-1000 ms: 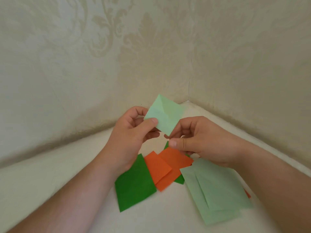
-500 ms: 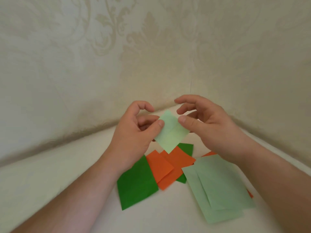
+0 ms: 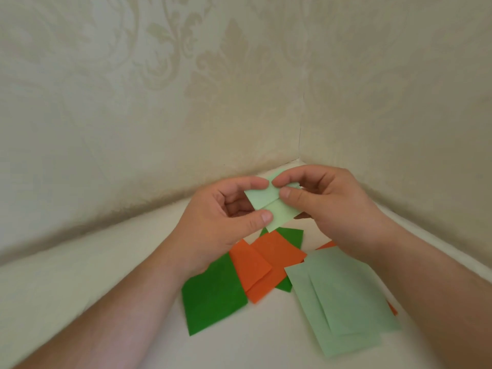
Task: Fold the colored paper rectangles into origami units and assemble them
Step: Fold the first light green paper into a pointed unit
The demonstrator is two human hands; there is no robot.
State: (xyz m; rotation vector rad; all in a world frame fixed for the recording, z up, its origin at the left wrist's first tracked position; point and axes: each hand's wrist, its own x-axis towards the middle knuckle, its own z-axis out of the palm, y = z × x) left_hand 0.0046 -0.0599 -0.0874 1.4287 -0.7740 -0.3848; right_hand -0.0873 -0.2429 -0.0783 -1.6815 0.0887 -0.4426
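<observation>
A small pale green paper [image 3: 271, 206] is held in the air between both hands, with a crease running across its middle. My left hand [image 3: 223, 222] pinches its lower left corner with the thumb and touches its upper edge with the index finger. My right hand [image 3: 327, 209] pinches the top right part between thumb and forefinger. Below on the surface lie a dark green rectangle [image 3: 213, 294], two overlapping orange rectangles [image 3: 263, 267], another dark green sheet [image 3: 291, 235] under them, and two stacked pale green sheets [image 3: 343, 299].
The white surface [image 3: 80, 288] ends in a corner where two cream patterned walls [image 3: 186, 102] meet just behind my hands. An orange edge [image 3: 392, 308] pokes out from under the pale green stack at the right.
The pale green paper has turned and now shows a fold across its middle. My right hand went from below the paper to its upper right part. Both hands shifted slightly right.
</observation>
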